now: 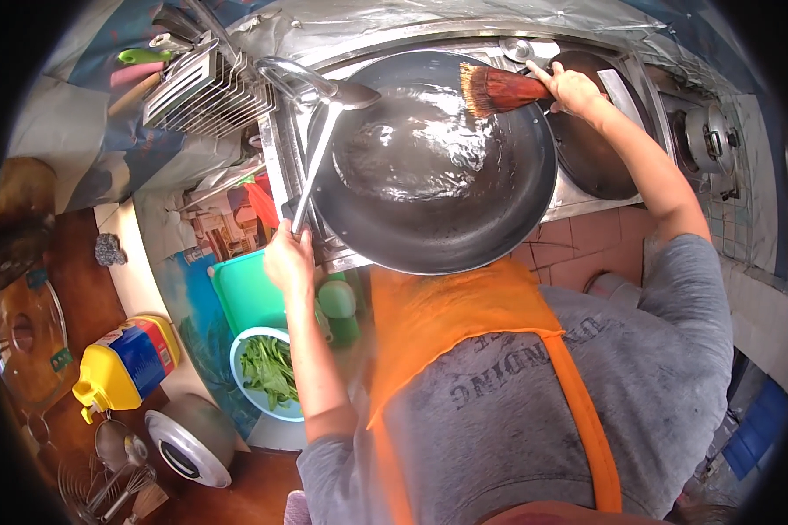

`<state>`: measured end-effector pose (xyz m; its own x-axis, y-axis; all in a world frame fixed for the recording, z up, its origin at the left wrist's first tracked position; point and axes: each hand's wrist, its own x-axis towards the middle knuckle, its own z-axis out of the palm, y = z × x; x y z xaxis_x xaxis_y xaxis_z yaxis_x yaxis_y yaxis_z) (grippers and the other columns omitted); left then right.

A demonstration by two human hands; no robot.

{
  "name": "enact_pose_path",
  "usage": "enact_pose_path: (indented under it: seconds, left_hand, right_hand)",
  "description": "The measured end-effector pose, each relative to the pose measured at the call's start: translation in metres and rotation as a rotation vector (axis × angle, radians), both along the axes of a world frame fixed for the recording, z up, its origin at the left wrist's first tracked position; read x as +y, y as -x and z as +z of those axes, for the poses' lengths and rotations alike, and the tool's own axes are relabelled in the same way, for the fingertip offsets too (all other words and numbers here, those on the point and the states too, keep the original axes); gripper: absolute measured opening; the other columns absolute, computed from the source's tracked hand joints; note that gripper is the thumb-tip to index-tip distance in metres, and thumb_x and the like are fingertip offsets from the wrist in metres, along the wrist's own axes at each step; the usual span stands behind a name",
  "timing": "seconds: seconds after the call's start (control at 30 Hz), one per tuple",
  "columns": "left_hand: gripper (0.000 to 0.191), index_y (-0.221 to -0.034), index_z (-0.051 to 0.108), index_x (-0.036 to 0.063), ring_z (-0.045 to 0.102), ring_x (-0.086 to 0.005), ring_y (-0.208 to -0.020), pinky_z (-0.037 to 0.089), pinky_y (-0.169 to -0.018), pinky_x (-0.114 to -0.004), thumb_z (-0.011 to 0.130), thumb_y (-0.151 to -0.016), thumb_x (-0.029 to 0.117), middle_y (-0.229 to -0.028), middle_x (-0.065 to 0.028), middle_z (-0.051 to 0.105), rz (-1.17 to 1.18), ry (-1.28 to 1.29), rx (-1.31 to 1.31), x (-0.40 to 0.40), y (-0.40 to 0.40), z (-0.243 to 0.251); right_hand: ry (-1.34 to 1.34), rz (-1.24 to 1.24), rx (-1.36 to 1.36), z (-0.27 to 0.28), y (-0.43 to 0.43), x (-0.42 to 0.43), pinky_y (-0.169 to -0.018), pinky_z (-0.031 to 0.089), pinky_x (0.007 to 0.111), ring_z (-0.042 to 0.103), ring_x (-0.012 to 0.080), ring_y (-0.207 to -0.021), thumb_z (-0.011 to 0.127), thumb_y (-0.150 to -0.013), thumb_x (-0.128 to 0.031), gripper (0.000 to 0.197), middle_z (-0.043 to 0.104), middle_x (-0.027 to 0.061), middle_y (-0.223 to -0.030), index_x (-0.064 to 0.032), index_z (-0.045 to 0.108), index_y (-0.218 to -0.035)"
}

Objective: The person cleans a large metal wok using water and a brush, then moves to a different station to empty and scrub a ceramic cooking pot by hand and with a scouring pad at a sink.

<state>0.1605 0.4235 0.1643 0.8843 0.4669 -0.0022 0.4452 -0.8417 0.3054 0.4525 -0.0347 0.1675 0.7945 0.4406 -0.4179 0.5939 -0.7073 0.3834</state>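
Note:
My left hand (291, 259) grips the lower end of a long-handled metal ladle (358, 96). The ladle's bowl is over the left rim of a large dark wok (427, 243), beside a curved chrome faucet (297, 67). Rippling, shiny water (407, 154) lies in the wok. In my right hand (572, 92) is a reddish-brown wok brush (502, 92), its pale bristles pointing left above the wok's far right side. A second dark wok (597, 147) sits on the stove to the right, partly behind my right hand and forearm.
At left stand a wire knife rack (213, 98), a green plastic tray (246, 289) and a light blue bowl (236, 367) of leafy greens (269, 371). Lower left are a yellow jug (128, 361) and a lidded pot (194, 440). A metal pot (706, 138) is far right.

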Motion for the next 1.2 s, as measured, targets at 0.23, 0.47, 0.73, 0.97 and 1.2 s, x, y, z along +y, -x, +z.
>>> enact_pose_path:
  seconds: [0.23, 0.47, 0.73, 0.97, 1.2]
  left_hand:
    - [0.029, -0.098, 0.066, 0.0066, 0.065, -0.0305, -0.070, 0.051, -0.065, -0.040, 0.075, -0.074, 0.022, -0.073, -0.0104, 0.067, 0.011, -0.097, -0.025, -0.004, -0.003, 0.000]
    - [0.040, -0.110, 0.064, 0.0070, 0.066, -0.0292, -0.077, 0.051, -0.071, -0.039, 0.074, -0.075, 0.021, -0.080, -0.0104, 0.069, 0.114, 0.138, 0.163, -0.018, 0.017, -0.027]
    - [0.018, -0.089, 0.063, -0.0008, 0.052, -0.0075, -0.062, 0.045, -0.061, -0.026, 0.069, -0.075, 0.010, -0.069, 0.0008, 0.060, 0.210, 0.725, 0.163, -0.057, 0.028, -0.084]
    - [0.011, -0.082, 0.057, 0.0040, 0.040, -0.0069, -0.040, 0.030, -0.036, -0.023, 0.067, -0.078, 0.007, -0.060, 0.0000, 0.053, 0.212, 1.159, 0.222, -0.067, 0.016, -0.104]
    - [0.013, -0.077, 0.057, 0.0036, 0.036, -0.0064, -0.036, 0.024, -0.032, -0.024, 0.068, -0.077, 0.009, -0.057, -0.0004, 0.053, 0.168, 1.244, 0.370, -0.064, 0.013, -0.082]
  right_hand:
    - [-0.501, -0.224, 0.170, -0.026, -0.020, -0.007, -0.087, 0.047, 0.045, 0.060, 0.0374, -0.101, 0.072, -0.075, -0.020, 0.074, 0.063, 0.0213, -0.107, -0.0129, 0.035, -0.139]
    - [-0.239, 0.122, -0.069, 0.035, -0.041, -0.001, -0.074, 0.052, 0.044, 0.065, 0.0349, -0.084, 0.070, -0.074, -0.016, 0.058, 0.066, 0.0171, -0.090, -0.0154, 0.050, -0.128]
    - [0.030, 0.257, -0.122, 0.134, -0.080, 0.029, -0.072, 0.053, 0.042, 0.066, 0.0327, -0.081, 0.064, -0.066, -0.010, 0.027, 0.067, 0.0155, -0.081, -0.0074, 0.067, -0.093]
    - [0.320, 0.076, 0.042, 0.211, -0.074, 0.083, -0.066, 0.054, 0.040, 0.067, 0.0322, -0.077, 0.072, -0.048, -0.006, 0.035, 0.068, 0.0170, -0.076, -0.0047, 0.070, -0.083]
    - [0.388, -0.218, 0.166, 0.205, -0.106, 0.054, -0.046, 0.051, 0.035, 0.064, 0.0241, -0.055, 0.073, -0.050, -0.005, 0.030, 0.065, 0.0122, -0.063, -0.0029, 0.070, -0.079]
